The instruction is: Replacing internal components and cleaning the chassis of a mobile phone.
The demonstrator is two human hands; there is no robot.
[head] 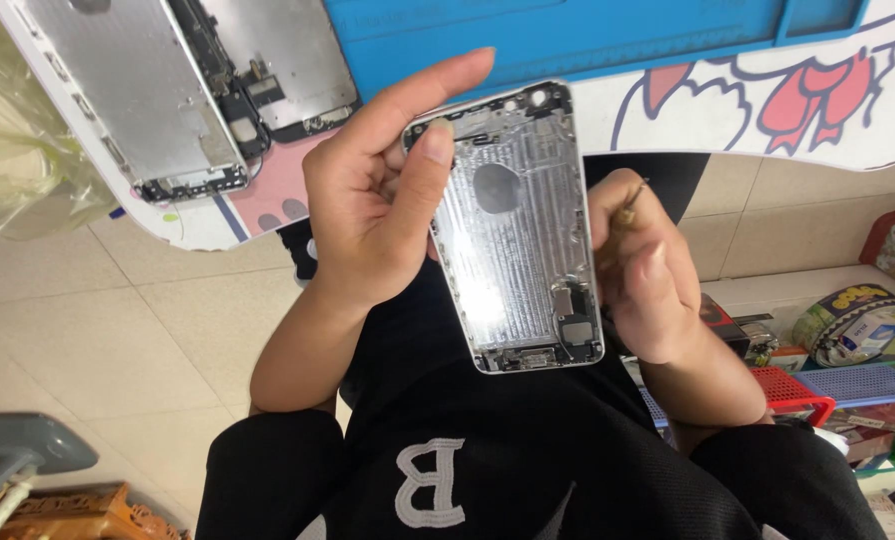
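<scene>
Our left hand (367, 200) pinches the silver metal phone housing (512, 230) below the blue mat (567, 30); our right hand (647, 280) closes around a thin tool (629, 205). A slip may scratch the housing's inner parts.

The phone shell (517, 230) sits mid-scene, held between the left hand (382, 190) on its left edge and the right hand (652, 280) on its right edge, with a thin tool (629, 203) in the right hand just beside the shell's right edge. Behind the shell lies the table (727, 110), with a mat (567, 30) on it straight behind the shell and two opened phone parts (187, 90) lying on the table's corner, behind and left of the shell. Right of the shell and lower, past the right hand, stand a tape roll (852, 320) and baskets (827, 390), while the person's lap (507, 460) lies before the shell.
</scene>
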